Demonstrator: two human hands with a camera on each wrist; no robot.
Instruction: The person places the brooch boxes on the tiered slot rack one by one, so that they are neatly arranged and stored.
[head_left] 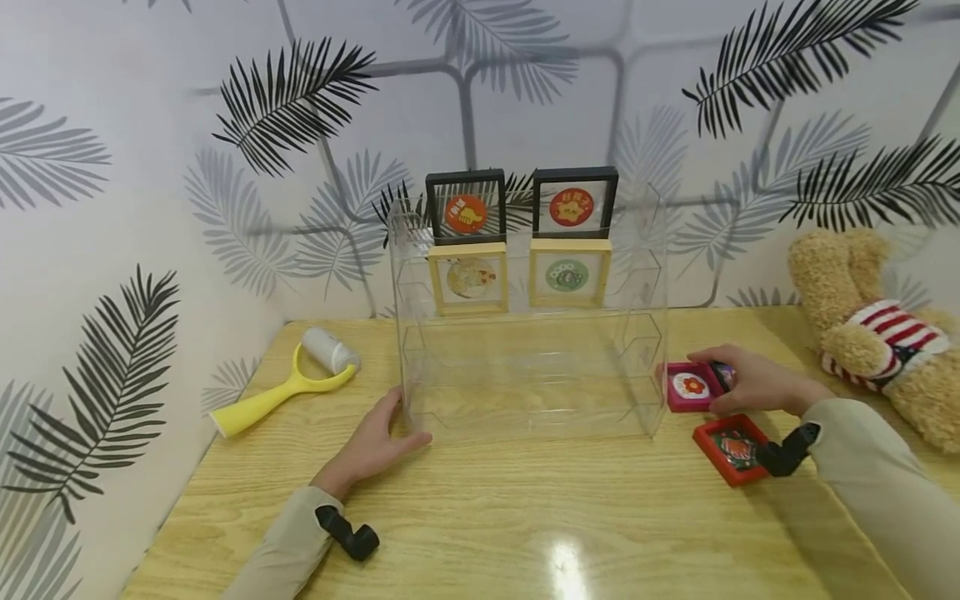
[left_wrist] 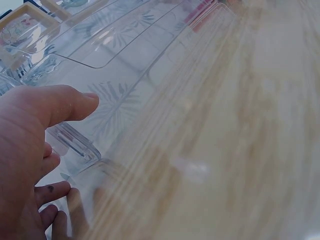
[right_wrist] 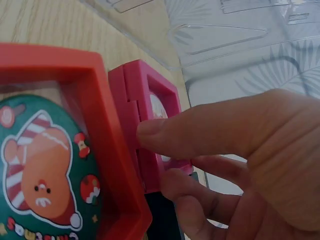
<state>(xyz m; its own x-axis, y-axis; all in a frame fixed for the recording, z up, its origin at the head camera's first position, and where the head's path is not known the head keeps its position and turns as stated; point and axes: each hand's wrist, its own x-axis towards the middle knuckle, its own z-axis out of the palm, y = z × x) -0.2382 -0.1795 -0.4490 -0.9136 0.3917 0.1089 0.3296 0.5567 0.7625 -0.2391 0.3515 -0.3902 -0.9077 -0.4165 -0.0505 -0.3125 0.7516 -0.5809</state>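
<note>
A clear acrylic tiered rack [head_left: 528,367] stands in the middle of the table. At its lower left corner is my left hand [head_left: 378,442], thumb held out along the front and fingers by the side panel. My right hand [head_left: 761,382] pinches a small pink frame [head_left: 678,402] with a red flower badge, just right of the rack; in the right wrist view the thumb lies against the pink frame's side [right_wrist: 131,120]. A dark object [head_left: 724,375] shows between palm and pink frame, mostly hidden. Nearer lies a red frame [head_left: 716,457] with a bear badge on green.
Two black frames [head_left: 467,172] with red badges top the rack, above two pale wooden frames [head_left: 468,310]. A yellow-handled lint roller [head_left: 281,396] lies at left. A teddy bear [head_left: 855,333] leans at right. Leaf-patterned wall covering [head_left: 375,108] closes off the back.
</note>
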